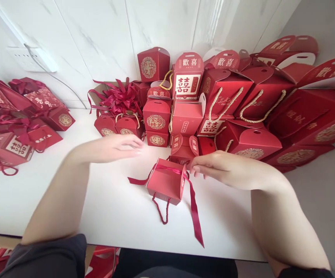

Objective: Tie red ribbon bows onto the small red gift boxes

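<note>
A red gift box (167, 178) lies on the white table in front of me. A crimson ribbon (195, 216) runs across its top, one loose end out to the left and the other hanging toward me on the right. Its twisted dark red cord handle (161, 216) loops onto the table at the near side. My left hand (117, 147) hovers left of the box, fingers stretched out and slightly blurred, holding nothing. Close to the box's right end, my right hand (214, 166) has loosely bent fingers beside the ribbon, with nothing visible in them.
Stacked red gift boxes (225, 96), some with gold cord handles, fill the back and right. A bundle of crimson ribbons (118, 96) sits at the back left of them. More ribboned boxes (44, 135) lie at far left, below a wall socket (31, 60) with a cable.
</note>
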`<state>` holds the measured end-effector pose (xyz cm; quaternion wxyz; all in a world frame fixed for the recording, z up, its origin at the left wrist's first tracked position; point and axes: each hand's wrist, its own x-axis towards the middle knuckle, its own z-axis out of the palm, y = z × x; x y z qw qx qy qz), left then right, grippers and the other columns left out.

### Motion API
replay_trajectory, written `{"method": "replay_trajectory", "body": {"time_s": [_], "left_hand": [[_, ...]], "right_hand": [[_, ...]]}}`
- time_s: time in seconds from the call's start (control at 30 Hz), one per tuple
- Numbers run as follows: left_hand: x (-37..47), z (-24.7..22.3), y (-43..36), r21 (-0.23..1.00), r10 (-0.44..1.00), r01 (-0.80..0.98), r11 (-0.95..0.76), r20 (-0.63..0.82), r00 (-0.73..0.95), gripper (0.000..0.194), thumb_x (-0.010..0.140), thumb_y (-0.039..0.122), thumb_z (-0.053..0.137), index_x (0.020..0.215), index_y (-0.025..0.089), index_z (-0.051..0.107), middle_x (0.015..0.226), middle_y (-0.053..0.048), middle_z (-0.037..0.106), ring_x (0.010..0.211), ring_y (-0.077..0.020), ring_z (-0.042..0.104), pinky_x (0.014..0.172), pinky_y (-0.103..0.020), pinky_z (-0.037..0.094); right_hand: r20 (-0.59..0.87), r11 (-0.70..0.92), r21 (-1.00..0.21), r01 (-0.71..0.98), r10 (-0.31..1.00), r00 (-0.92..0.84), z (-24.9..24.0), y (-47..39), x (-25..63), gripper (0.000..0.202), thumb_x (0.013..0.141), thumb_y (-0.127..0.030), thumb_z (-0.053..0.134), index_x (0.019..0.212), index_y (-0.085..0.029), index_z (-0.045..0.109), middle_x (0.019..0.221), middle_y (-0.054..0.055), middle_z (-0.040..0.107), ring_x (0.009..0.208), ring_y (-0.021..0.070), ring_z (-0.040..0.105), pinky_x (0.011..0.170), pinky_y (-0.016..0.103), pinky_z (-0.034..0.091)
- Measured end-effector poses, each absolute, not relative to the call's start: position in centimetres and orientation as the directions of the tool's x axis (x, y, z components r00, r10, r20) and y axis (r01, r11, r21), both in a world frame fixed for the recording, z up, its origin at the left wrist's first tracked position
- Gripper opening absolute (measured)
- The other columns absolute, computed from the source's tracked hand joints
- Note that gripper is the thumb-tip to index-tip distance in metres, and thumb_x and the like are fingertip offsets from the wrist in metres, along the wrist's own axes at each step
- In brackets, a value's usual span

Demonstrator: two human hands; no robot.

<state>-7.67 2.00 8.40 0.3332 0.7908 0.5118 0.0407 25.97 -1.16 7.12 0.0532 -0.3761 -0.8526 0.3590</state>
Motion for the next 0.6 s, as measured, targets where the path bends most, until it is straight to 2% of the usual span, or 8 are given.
{"method": "replay_trajectory", "body": {"time_s": [0.1, 0.2, 0.27, 0.37, 0.5, 0.6], "left_hand": [[-5.4, 8.1, 1.7, 0.601, 0.718, 0.773, -0.202, -0.447, 0.534, 0.063, 0.084, 0.055, 0.063, 0.138, 0.028, 0.046, 0.137, -0.008, 0.058, 0.124, -0.0229, 0.056, 0.098, -0.030, 0.045], [-3.8, 7.9, 1.2, 0.595, 0.714, 0.785, -0.172, -0.474, 0.515, 0.072, 0.077, 0.058, 0.068, 0.136, 0.026, 0.042, 0.126, -0.008, 0.063, 0.108, -0.0213, 0.061, 0.089, -0.029, 0.046], [-3.4, 7.5, 1.0, 0.592, 0.735, 0.792, -0.147, -0.470, 0.488, 0.068, 0.072, 0.059, 0.071, 0.124, 0.024, 0.046, 0.113, -0.006, 0.066, 0.092, -0.0189, 0.063, 0.079, -0.027, 0.046], [-3.0, 6.4, 0.9, 0.575, 0.749, 0.808, -0.130, -0.477, 0.460, 0.055, 0.069, 0.059, 0.073, 0.101, 0.022, 0.048, 0.089, -0.001, 0.064, 0.070, -0.0155, 0.058, 0.060, -0.025, 0.042], [-2.4, 5.1, 0.7, 0.517, 0.774, 0.835, -0.189, -0.445, 0.450, 0.049, 0.066, 0.059, 0.073, 0.084, 0.021, 0.048, 0.072, 0.002, 0.057, 0.059, -0.0139, 0.050, 0.049, -0.023, 0.033], [-2.2, 5.1, 0.6, 0.528, 0.753, 0.831, -0.175, -0.473, 0.458, 0.047, 0.068, 0.060, 0.072, 0.072, 0.020, 0.047, 0.064, 0.002, 0.056, 0.053, -0.0124, 0.047, 0.046, -0.023, 0.032]], "right_hand": [[-0.267, 0.424, -0.657, 0.623, 0.643, -0.718, 6.2, -0.7, 25.3, 0.035, 0.099, -0.044, 0.042, 0.089, -0.020, 0.067, 0.079, 0.003, 0.067, 0.068, 0.0170, 0.058, 0.060, 0.028, 0.040], [-0.260, 0.419, -0.658, 0.625, 0.653, -0.711, 5.5, -0.5, 24.3, 0.033, 0.095, -0.045, 0.048, 0.087, -0.018, 0.066, 0.077, 0.003, 0.066, 0.065, 0.0163, 0.056, 0.058, 0.028, 0.039], [-0.236, 0.415, -0.656, 0.630, 0.680, -0.694, 5.2, -0.6, 23.6, 0.028, 0.093, -0.042, 0.052, 0.085, -0.018, 0.064, 0.078, 0.003, 0.066, 0.066, 0.0161, 0.057, 0.059, 0.027, 0.039], [-0.194, 0.410, -0.673, 0.616, 0.706, -0.681, 4.7, -0.6, 22.8, 0.020, 0.090, -0.037, 0.058, 0.083, -0.019, 0.060, 0.078, 0.002, 0.066, 0.069, 0.0157, 0.058, 0.061, 0.026, 0.040], [-0.144, 0.427, -0.697, 0.576, 0.703, -0.696, 4.4, -0.7, 22.3, 0.013, 0.089, -0.033, 0.059, 0.088, -0.020, 0.058, 0.074, -0.001, 0.064, 0.066, 0.0142, 0.057, 0.059, 0.025, 0.038], [-0.129, 0.468, -0.694, 0.547, 0.667, -0.734, 4.4, -0.8, 22.2, 0.012, 0.089, -0.031, 0.058, 0.097, -0.022, 0.059, 0.074, -0.002, 0.063, 0.064, 0.0132, 0.056, 0.059, 0.025, 0.037]]}}
